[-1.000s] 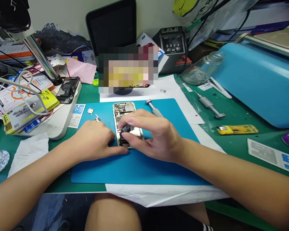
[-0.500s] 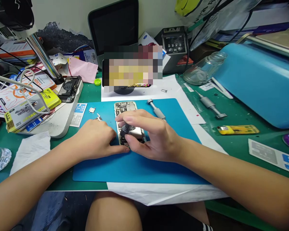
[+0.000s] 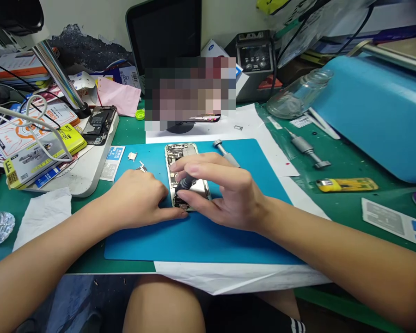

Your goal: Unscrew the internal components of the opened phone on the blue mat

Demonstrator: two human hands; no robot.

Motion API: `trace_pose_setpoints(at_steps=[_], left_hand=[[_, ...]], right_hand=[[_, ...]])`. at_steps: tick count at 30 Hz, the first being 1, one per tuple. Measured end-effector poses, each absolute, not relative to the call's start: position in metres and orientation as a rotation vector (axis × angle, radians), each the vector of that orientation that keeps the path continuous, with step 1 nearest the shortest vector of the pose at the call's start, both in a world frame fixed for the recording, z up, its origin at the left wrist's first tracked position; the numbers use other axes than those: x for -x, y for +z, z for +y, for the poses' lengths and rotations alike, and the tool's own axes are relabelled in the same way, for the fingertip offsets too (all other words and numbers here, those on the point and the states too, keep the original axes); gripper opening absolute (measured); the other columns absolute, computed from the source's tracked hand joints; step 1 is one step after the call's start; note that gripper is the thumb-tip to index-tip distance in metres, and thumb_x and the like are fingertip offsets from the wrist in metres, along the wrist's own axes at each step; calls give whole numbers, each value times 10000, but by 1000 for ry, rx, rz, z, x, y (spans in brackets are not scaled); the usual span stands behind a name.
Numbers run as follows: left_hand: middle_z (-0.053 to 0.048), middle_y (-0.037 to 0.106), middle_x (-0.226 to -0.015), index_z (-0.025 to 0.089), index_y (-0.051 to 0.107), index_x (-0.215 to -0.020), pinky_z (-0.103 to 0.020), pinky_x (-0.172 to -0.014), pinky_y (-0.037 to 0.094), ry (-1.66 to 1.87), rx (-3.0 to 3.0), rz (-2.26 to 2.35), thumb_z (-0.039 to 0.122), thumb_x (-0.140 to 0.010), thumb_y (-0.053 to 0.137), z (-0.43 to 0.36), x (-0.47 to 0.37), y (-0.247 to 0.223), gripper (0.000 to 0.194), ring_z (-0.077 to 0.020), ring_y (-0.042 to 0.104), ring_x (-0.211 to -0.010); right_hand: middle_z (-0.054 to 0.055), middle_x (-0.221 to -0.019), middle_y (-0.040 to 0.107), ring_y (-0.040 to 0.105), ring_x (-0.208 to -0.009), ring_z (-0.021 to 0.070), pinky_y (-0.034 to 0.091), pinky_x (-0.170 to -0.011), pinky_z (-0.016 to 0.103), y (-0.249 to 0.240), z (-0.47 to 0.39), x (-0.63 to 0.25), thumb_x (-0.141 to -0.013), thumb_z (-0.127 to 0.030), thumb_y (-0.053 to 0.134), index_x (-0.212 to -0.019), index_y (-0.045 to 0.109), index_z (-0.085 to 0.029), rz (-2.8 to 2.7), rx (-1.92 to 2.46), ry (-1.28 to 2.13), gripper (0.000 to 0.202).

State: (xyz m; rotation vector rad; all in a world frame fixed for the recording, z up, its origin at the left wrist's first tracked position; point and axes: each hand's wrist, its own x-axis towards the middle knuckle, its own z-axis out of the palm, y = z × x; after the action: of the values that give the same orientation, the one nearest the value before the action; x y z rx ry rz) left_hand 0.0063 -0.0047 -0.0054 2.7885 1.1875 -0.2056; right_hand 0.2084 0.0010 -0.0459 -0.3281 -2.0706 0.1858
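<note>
right hand (image 3: 234,196): fingers pinch black ribbed-handled tool (image 3: 186,183), tip hidden | opened smartphone (image 3: 180,153) beneath them on blue mat (image 3: 201,240) | left hand (image 3: 137,199): thumb at phone's lower edge, likely bracing, finger grip can't tell | grey screwdriver (image 3: 226,153) just beyond right fingers

Phone (image 3: 180,151) on mat (image 3: 201,240). Left hand (image 3: 142,199) at its near left corner, right hand (image 3: 225,189) over it. Small parts (image 3: 132,156) on mat, left of phone. Driver (image 3: 230,158) behind right hand. Right of mat: second driver (image 3: 303,145), jar (image 3: 294,99) behind. Tissue (image 3: 45,215) left.
</note>
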Motion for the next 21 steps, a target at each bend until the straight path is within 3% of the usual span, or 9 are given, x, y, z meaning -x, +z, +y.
trace_pose_setpoints(at_steps=[4, 9, 14, 19, 21], left_hand=[[-57, 553, -481, 183, 619, -526, -308, -514, 209, -199, -2792, 1188, 705, -935, 475, -5, -6, -6, 678, -169, 478, -445], [-64, 580, -497, 185, 636, -542, -303, -517, 236, -236, -2783, 1198, 719, -929, 479, -5, -7, -4, 678, -183, 512, -461], [-56, 561, -483, 185, 614, -526, -304, -516, 207, -227, -2787, 1184, 718, -925, 491, -4, -7, -4, 677, -172, 480, -448], [-57, 559, -483, 183, 625, -534, -306, -513, 216, -204, -2803, 1180, 705, -939, 474, -5, -6, -5, 678, -170, 488, -447], [-56, 564, -486, 186, 629, -542, -307, -510, 210, -223, -2801, 1178, 719, -930, 481, -5, -6, -5, 676, -176, 497, -453]], right_hand=[[88, -1188, 706, 713, -1144, 220, 647, -977, 445, -46, 1, -209, -886, -20, 549, -1389, 432, -242, -2059, 338, 241, 562], [114, -1186, 712, 716, -1138, 239, 641, -995, 430, -48, 3, -210, -905, -145, 681, -1373, 456, -197, -2050, 312, 272, 523], [103, -1193, 709, 705, -1154, 225, 641, -983, 394, -47, 1, -211, -858, 10, 557, -1390, 450, -194, -2059, 339, 269, 579], [75, -1178, 719, 719, -1107, 219, 654, -949, 397, -45, 1, -211, -887, -89, 637, -1398, 437, -234, -2072, 347, 255, 568], [60, -1153, 725, 729, -1067, 200, 659, -926, 379, -44, 1, -211, -889, -60, 607, -1393, 443, -245, -2071, 372, 223, 562]])
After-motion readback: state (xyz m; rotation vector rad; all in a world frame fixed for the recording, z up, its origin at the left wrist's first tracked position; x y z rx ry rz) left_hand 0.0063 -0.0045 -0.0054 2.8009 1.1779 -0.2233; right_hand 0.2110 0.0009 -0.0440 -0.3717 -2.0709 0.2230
